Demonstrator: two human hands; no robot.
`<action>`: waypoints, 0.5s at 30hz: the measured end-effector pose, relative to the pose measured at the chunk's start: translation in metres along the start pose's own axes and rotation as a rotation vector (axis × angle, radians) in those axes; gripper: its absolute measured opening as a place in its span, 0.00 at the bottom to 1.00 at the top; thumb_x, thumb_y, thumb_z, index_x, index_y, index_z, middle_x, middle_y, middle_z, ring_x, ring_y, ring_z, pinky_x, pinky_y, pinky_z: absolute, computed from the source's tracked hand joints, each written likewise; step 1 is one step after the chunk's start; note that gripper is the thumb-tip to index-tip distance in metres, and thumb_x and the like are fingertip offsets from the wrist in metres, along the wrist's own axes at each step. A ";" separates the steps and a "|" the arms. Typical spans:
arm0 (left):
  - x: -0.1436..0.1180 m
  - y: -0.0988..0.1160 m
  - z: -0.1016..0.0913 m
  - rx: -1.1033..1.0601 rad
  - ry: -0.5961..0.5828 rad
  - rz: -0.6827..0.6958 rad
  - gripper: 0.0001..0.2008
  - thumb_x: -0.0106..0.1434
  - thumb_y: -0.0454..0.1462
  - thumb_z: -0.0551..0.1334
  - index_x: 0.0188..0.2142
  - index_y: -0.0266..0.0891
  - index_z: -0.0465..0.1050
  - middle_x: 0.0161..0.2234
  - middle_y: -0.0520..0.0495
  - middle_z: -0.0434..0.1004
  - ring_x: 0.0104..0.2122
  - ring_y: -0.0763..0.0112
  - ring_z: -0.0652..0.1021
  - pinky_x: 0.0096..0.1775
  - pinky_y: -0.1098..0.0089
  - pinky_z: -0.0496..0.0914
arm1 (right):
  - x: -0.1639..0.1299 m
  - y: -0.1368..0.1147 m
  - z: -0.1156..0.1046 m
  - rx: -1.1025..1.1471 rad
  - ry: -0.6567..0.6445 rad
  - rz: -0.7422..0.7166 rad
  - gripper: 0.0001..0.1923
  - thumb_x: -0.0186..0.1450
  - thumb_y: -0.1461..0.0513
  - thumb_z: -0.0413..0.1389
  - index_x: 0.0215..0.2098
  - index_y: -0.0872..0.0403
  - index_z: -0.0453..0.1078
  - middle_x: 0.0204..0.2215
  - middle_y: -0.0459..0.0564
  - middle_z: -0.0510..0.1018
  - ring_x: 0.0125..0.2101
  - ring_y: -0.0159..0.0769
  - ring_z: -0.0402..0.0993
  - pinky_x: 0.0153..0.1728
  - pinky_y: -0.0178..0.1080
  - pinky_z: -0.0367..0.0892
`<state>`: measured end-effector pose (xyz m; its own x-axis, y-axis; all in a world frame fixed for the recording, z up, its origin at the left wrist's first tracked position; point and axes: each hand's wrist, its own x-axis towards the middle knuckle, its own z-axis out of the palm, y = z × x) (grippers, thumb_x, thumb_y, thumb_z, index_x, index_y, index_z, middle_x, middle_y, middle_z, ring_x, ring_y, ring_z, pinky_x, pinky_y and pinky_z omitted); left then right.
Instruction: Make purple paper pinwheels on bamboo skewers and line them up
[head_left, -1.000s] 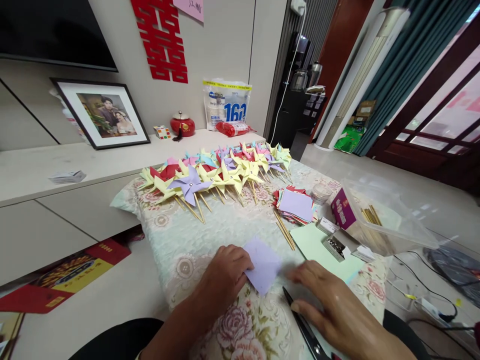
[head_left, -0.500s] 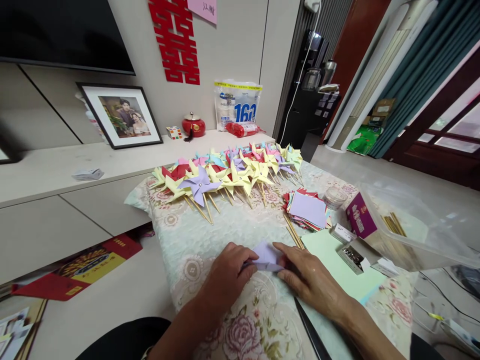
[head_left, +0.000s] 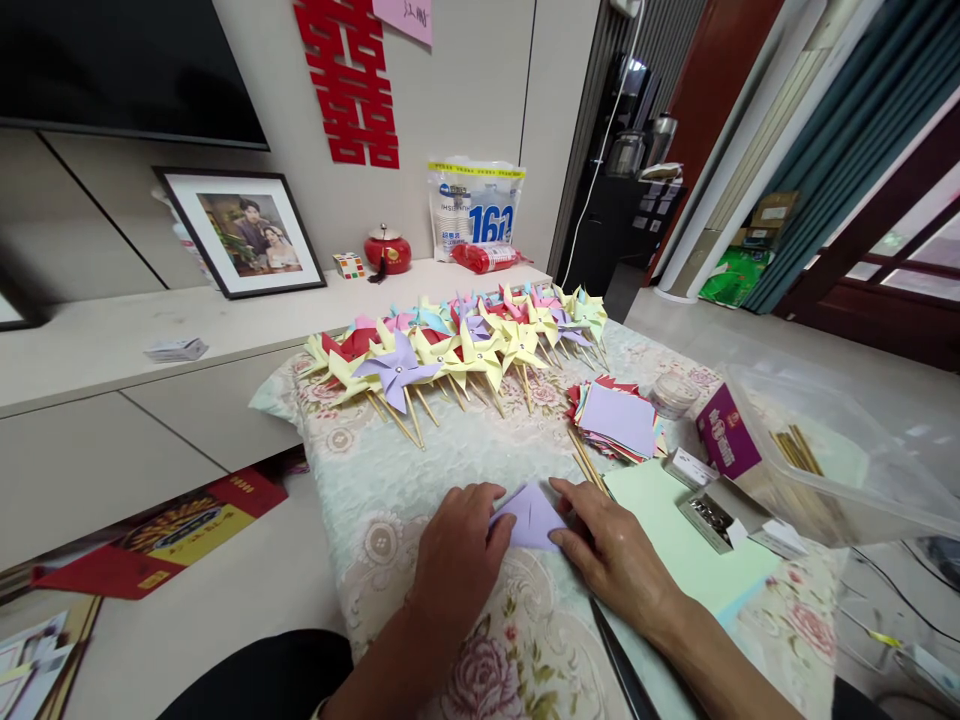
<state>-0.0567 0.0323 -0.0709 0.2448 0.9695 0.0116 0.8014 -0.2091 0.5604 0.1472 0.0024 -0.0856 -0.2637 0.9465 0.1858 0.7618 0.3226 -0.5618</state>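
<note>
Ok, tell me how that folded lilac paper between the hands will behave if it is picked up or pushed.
The lilac paper looks thin, so probably very light and floppy apart from its crease. Pushed, it would likely drag or snag on the embroidered cloth rather than glide. Left hand and right hand pin its edges; freed, the fold may spring open.

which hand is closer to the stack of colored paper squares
The right hand. It rests on the folded purple paper, just below and left of the stack of paper squares. The left hand presses the same sheet's other side, farther from the stack.
</note>
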 end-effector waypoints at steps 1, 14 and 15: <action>0.000 0.001 0.001 0.022 0.002 0.000 0.11 0.66 0.34 0.59 0.47 0.36 0.75 0.38 0.43 0.78 0.43 0.55 0.76 0.44 0.59 0.69 | 0.000 0.001 0.000 -0.010 0.002 -0.014 0.24 0.68 0.65 0.53 0.62 0.56 0.60 0.42 0.56 0.74 0.40 0.44 0.73 0.42 0.47 0.71; -0.007 0.001 0.013 0.293 0.144 0.139 0.07 0.65 0.31 0.61 0.40 0.39 0.76 0.38 0.45 0.77 0.41 0.58 0.75 0.42 0.60 0.71 | 0.003 -0.008 -0.004 -0.066 0.016 -0.173 0.12 0.69 0.68 0.52 0.48 0.54 0.73 0.40 0.55 0.74 0.42 0.43 0.69 0.43 0.46 0.68; -0.008 0.001 0.014 0.333 0.184 0.192 0.07 0.65 0.30 0.61 0.39 0.39 0.77 0.37 0.45 0.77 0.39 0.58 0.75 0.40 0.60 0.71 | 0.003 -0.009 -0.005 -0.080 0.006 -0.190 0.12 0.69 0.68 0.52 0.47 0.53 0.73 0.41 0.55 0.74 0.43 0.43 0.68 0.44 0.47 0.68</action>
<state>-0.0502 0.0229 -0.0826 0.3295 0.9093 0.2542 0.8906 -0.3887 0.2360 0.1424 0.0021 -0.0764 -0.4036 0.8685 0.2877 0.7435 0.4946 -0.4502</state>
